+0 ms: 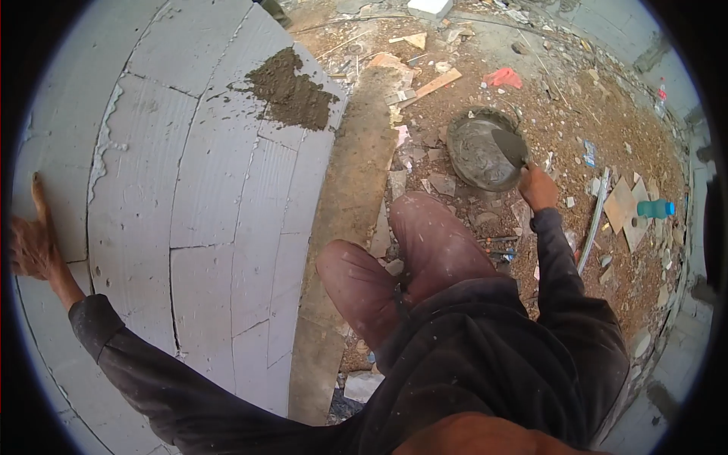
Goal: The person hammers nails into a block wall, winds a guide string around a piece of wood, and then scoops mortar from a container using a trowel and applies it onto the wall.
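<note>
My right hand point(538, 187) is closed round the handle of a trowel point(510, 147), whose blade lies over the grey mortar point(481, 157) in a round bucket point(455, 152). On the left, my left hand point(34, 246) rests against the grey block wall point(140, 174) with its fingers apart, holding nothing. A dark patch of wet mortar point(292, 92) clings to the upper part of the wall, well away from both hands.
A wooden strip point(434, 86), a red scrap point(503, 77) and a white block point(430, 7) lie on the rubble-strewn ground. At the right are a teal bottle point(655, 209), broken tiles point(626, 206) and a long metal strip point(593, 221). Another block wall stands at the far right.
</note>
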Available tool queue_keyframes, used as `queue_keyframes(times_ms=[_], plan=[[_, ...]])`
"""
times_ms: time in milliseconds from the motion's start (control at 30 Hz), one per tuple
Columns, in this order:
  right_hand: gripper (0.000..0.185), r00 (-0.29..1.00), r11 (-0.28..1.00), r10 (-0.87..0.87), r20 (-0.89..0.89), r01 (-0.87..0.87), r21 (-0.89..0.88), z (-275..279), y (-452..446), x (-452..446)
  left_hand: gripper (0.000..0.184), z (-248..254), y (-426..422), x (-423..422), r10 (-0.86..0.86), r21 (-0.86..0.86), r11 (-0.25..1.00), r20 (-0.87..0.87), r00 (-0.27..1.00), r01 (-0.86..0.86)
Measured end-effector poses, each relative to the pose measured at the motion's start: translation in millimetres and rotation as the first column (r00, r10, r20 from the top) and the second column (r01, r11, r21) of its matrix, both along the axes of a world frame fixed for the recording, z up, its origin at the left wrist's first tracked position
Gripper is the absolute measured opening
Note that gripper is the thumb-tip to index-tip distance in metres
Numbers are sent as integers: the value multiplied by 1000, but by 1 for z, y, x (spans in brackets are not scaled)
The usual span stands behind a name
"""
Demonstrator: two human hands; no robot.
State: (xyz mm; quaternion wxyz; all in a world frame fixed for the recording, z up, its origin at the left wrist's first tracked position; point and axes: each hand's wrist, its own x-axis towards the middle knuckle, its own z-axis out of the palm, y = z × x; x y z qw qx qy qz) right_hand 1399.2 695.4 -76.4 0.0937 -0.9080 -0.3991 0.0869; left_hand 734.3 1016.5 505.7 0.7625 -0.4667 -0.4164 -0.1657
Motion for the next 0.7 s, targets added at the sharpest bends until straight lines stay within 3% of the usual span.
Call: queue_keyframes(times_ms=[33,100,167,200,233,267,333,433,500,600,633,667,700], plan=[[32,999,996,-18,28,20,-88,-32,15,15,100,-4,-3,11,-36,-9,999,24,999,36],[38,995,993,95,-11,-95,-66,-88,47,22,100,-5,-3,10,-57,-22,998,25,998,58],[43,932,942,320,-167,-295,160,-197,68,55,99,-2,-4,7,-85,-27,996,7,996,85],[43,935,945,312,-167,-287,159,-188,61,54,99,-1,-4,8,-93,-28,995,8,996,93],[43,847,979,197,-495,-140,150,-160,51,47,98,-1,-4,9,-87,-13,996,-2,996,87],[43,645,996,70,-761,-3,89,-129,39,41,98,-3,-4,9,-79,0,997,-9,997,79],[36,621,996,87,-779,-60,64,-95,6,35,98,-2,-3,6,-78,8,997,-20,997,78],[33,569,984,95,-817,72,165,-86,-40,23,98,-3,-3,10,-40,-2,999,-4,999,40],[31,528,967,-2,-849,217,132,-74,-44,11,98,-6,-2,14,-47,-15,999,0,999,47],[26,350,858,82,-933,452,245,-22,-37,-31,98,-4,-5,13,-102,-33,994,-18,995,101],[24,279,816,118,-953,519,253,9,-28,-46,89,2,4,-1,122,-36,992,66,990,-120],[24,267,823,160,-950,495,278,33,-14,-62,85,8,8,-13,238,-28,971,116,964,-236],[21,323,729,229,-918,568,382,56,-1,-81,81,14,13,-24,353,-30,935,160,922,-353]])
